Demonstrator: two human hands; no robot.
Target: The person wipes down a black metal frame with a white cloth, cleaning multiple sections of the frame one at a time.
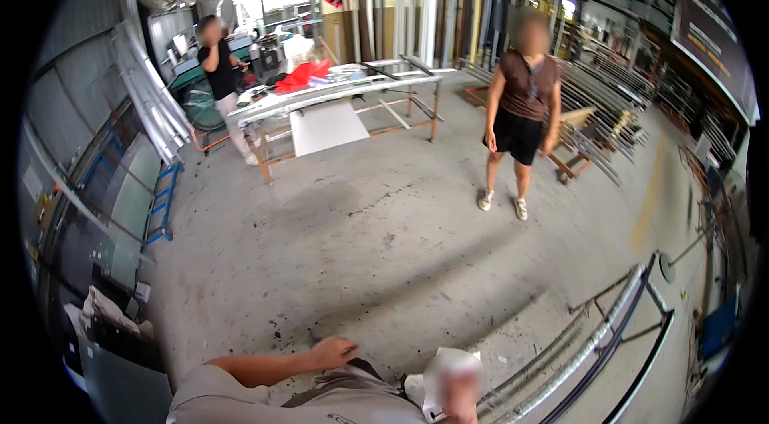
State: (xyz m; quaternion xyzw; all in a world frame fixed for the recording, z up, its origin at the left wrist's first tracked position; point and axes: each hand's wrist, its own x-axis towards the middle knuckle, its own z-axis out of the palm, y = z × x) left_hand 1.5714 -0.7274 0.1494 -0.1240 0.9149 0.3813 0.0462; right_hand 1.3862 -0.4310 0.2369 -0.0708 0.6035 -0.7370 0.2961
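At the lower middle, my left hand (330, 353) is held in front of my body with its fingers curled. A small dark spot shows at its fingertips; I cannot make out what it is. To its right, my right hand (460, 406) comes up from the lower edge, partly blurred. It is at a white, paper-like thing (471, 357) with a blurred reddish patch in its middle. The kind of this white thing cannot be told.
A long metal-framed worktable (344, 89) bears a red sheet (303, 76). One person (529, 88) stands ahead right, another (220, 72) beyond the table's left end. A metal rack (593, 336) stands close at right, a blue frame (164, 204) at left, stacked metal profiles (601, 80) behind.
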